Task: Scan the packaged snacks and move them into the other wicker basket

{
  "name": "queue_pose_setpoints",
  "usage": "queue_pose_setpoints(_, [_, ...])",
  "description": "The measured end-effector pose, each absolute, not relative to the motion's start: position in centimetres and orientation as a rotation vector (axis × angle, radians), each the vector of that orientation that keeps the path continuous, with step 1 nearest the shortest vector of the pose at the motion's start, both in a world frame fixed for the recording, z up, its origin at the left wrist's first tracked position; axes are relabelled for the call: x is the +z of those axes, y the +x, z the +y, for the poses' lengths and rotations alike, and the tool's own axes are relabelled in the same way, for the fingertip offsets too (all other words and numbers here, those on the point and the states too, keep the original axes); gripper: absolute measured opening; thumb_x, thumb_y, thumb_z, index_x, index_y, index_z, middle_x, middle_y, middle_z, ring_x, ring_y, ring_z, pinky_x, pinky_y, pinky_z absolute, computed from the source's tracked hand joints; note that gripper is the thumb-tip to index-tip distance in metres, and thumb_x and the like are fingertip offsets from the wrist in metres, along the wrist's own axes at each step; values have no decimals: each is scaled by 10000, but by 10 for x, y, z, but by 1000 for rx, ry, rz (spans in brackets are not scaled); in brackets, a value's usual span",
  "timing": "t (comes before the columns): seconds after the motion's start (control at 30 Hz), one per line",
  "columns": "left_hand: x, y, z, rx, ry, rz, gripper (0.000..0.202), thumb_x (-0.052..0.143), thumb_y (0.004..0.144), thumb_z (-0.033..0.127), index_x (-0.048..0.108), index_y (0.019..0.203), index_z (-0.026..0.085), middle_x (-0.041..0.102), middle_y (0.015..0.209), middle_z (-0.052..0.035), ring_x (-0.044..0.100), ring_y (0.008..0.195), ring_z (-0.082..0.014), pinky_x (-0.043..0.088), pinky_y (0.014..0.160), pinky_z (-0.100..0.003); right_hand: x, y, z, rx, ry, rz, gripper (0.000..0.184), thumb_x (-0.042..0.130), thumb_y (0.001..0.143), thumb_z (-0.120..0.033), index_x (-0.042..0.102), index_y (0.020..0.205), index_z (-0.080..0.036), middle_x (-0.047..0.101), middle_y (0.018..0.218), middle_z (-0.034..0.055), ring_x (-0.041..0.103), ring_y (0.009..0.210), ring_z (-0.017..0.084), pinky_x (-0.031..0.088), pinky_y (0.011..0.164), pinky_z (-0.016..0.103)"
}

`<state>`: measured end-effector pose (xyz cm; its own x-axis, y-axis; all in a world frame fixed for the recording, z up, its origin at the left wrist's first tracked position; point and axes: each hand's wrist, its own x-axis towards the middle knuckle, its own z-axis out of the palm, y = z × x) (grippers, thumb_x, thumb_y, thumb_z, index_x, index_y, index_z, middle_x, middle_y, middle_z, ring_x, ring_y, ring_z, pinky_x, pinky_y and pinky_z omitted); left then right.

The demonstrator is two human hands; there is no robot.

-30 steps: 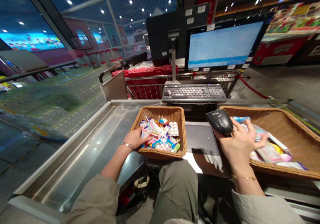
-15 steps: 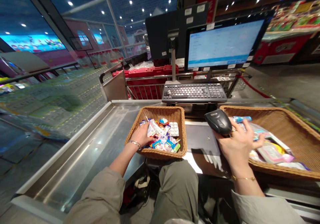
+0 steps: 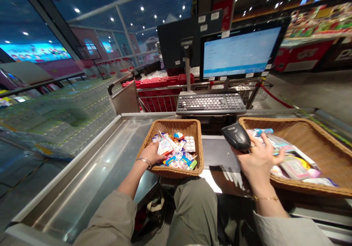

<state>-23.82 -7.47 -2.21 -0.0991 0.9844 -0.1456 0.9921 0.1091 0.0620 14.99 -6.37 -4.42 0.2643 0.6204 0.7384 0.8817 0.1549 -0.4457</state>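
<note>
My left hand is at the left side of the smaller wicker basket, its fingers closed on a small white packet with a red edge. Around the packet lie several colourful candy packs, among them a white blister-like pack and a blue-and-white wrapped pack. My right hand grips a black barcode scanner with some fingers stretched out. It is over the gap beside the larger wicker basket, whose near end holds several packaged items and a blue tube.
A keyboard stands behind the baskets, below a lit monitor and a second dark screen. The metal counter stretches to the left. Beyond the counter is a cart with red crates.
The white packet now shows flatter and clearer in my left hand, its red edge visible. My right hand keeps the scanner in nearly the same place. The whole view has shifted slightly.
</note>
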Motion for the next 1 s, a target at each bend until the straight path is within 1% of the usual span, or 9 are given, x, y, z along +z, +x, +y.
queue_pose_setpoints(0.13, [-23,-218,-71,145,2250,2249,801,745,804,595,504,1412,133,600,1398,-215,587,1303,-356,477,1097,-420,-45,150,-65,-336,-1536,-1436,285,535,856,-441,701,819,-212,751,1181,96,520,1331,365,125,1132,670])
queue_pose_setpoints(0.23, [-25,-204,-64,288,2456,2176,778,757,833,507,469,1441,115,563,1436,-232,527,1363,-359,417,1171,-463,-45,152,-65,-348,-1531,-1433,282,542,854,-447,696,816,-214,755,1173,94,516,1338,366,119,1135,672])
queue_pose_setpoints(0.33, [-26,-191,-55,443,2589,2085,781,764,838,429,429,1480,137,546,1458,-225,503,1384,-358,411,1183,-496,-45,153,-65,-364,-1508,-1436,285,552,855,-454,706,826,-217,756,1171,89,510,1345,370,130,1131,681])
queue_pose_setpoints(0.43, [-28,-179,-48,550,2655,2029,765,733,866,413,407,1505,146,532,1474,-223,497,1392,-356,398,1196,-515,-46,154,-65,-371,-1507,-1432,281,551,856,-450,714,831,-223,754,1191,76,508,1349,367,148,1127,681])
queue_pose_setpoints(0.57, [-27,-160,-41,635,2700,1982,735,701,898,419,419,1498,100,510,1488,-258,469,1418,-365,365,1222,-525,-48,155,-66,-385,-1519,-1435,261,561,850,-436,710,829,-223,749,1217,66,512,1350,368,151,1126,685])
queue_pose_setpoints(0.67, [-25,-144,-35,695,2721,1948,728,702,897,406,426,1499,105,504,1493,-261,457,1430,-370,352,1228,-542,-50,156,-66,-376,-1513,-1467,246,577,840,-426,709,844,-219,746,1222,78,497,1364,375,150,1124,694])
queue_pose_setpoints(0.83, [-23,-118,-24,778,2793,1906,699,689,904,394,437,1502,134,516,1489,-255,456,1434,-378,352,1213,-601,-51,156,-68,-378,-1474,-1492,226,599,838,-412,701,868,-212,739,1228,100,485,1367,393,139,1112,727])
queue_pose_setpoints(1.0, [-20,-100,-18,791,2864,1870,646,704,896,391,511,1435,93,519,1479,-286,472,1418,-388,343,1214,-612,-49,156,-70,-396,-1478,-1481,215,603,845,-406,704,870,-217,744,1221,88,493,1369,373,133,1140,692])
